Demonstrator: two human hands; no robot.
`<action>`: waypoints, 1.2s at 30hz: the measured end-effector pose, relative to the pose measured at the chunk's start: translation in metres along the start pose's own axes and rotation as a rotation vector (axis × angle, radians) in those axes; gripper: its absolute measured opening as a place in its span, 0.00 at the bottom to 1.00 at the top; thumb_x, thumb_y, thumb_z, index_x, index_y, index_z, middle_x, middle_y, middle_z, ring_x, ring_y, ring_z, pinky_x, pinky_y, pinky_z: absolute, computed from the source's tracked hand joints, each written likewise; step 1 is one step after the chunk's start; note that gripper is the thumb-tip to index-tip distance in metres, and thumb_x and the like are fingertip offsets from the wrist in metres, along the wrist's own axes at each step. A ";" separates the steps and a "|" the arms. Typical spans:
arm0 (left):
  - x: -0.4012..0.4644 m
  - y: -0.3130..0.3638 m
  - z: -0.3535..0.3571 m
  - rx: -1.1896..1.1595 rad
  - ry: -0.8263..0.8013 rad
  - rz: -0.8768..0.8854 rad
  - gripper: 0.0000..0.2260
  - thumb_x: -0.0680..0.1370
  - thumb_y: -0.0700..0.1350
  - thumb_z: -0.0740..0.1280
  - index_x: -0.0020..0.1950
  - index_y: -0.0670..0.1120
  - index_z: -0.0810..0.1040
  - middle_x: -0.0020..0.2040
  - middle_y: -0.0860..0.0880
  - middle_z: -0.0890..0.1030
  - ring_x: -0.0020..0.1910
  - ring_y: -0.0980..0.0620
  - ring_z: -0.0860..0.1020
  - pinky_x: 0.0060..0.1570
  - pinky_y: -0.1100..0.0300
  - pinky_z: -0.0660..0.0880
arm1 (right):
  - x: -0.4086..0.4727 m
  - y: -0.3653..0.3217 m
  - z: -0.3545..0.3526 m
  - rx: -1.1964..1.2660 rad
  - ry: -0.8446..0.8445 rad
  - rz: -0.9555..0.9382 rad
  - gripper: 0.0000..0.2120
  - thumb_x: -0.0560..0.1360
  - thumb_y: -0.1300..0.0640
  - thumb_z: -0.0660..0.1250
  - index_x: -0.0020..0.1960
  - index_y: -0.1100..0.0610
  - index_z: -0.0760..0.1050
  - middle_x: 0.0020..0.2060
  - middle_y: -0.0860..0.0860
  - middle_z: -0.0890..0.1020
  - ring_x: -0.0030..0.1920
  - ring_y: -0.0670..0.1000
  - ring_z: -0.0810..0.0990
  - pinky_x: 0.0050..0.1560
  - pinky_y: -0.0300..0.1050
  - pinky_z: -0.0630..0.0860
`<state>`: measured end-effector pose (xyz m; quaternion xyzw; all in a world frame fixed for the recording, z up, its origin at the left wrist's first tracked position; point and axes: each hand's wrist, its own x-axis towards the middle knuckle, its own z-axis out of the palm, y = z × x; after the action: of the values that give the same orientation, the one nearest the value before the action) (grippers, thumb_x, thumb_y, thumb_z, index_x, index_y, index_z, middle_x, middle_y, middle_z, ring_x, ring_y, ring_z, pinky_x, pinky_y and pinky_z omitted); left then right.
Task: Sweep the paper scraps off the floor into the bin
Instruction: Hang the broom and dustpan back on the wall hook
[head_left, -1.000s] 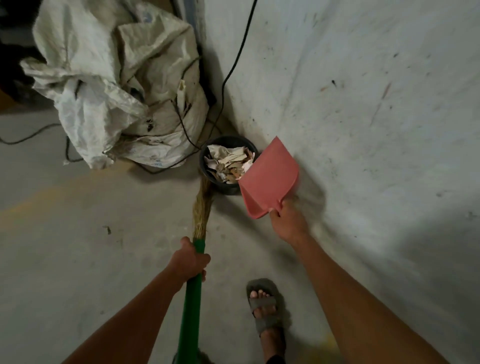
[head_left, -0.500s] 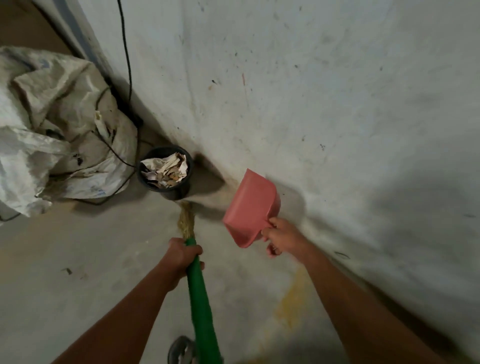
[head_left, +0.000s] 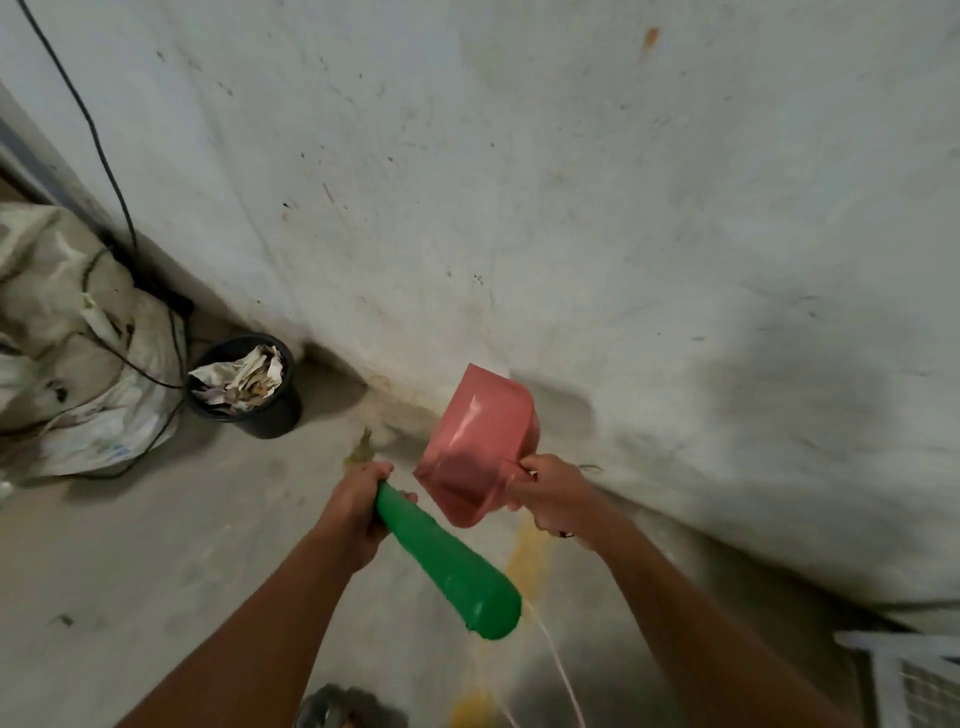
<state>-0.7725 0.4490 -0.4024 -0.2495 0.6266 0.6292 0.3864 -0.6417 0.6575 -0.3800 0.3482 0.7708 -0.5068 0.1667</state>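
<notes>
A small black bin stands on the floor by the wall, filled with crumpled paper scraps. My left hand grips the green handle of a broom, whose straw bristles poke out just beyond my fingers. My right hand holds the handle of a pink dustpan, raised and tilted, to the right of the bin and apart from it. I see nothing inside the dustpan.
A grey stained wall fills the upper and right side. White woven sacks with black cables over them lie left of the bin. A white grille sits at the bottom right. My sandalled foot shows at the bottom edge.
The dustpan has come away from the bin's rim and to the right. My view has swung right, so the bin and sacks now sit further left. The broom handle has tilted toward me.
</notes>
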 end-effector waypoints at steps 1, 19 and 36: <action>-0.012 0.003 0.009 -0.024 -0.022 -0.003 0.12 0.85 0.39 0.64 0.68 0.39 0.74 0.52 0.36 0.78 0.41 0.44 0.80 0.30 0.54 0.83 | -0.009 -0.003 -0.009 -0.054 0.023 -0.007 0.14 0.76 0.51 0.66 0.55 0.60 0.78 0.40 0.54 0.84 0.28 0.49 0.74 0.28 0.46 0.71; -0.254 0.185 0.130 -0.117 -0.211 0.155 0.08 0.86 0.39 0.57 0.52 0.35 0.72 0.36 0.39 0.76 0.30 0.45 0.78 0.22 0.59 0.79 | -0.221 -0.218 -0.229 -0.579 0.228 -0.276 0.21 0.82 0.33 0.58 0.67 0.44 0.73 0.41 0.48 0.78 0.35 0.48 0.79 0.30 0.40 0.72; -0.505 0.318 0.200 -0.041 -0.370 0.407 0.15 0.86 0.44 0.59 0.69 0.40 0.75 0.44 0.41 0.80 0.27 0.50 0.82 0.26 0.61 0.81 | -0.460 -0.382 -0.348 -1.068 0.988 -0.575 0.46 0.67 0.14 0.38 0.62 0.40 0.77 0.40 0.48 0.81 0.43 0.52 0.81 0.45 0.49 0.77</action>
<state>-0.7004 0.5844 0.2083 -0.0069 0.5697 0.7413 0.3548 -0.5551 0.7071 0.3051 0.1928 0.9550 0.1231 -0.1889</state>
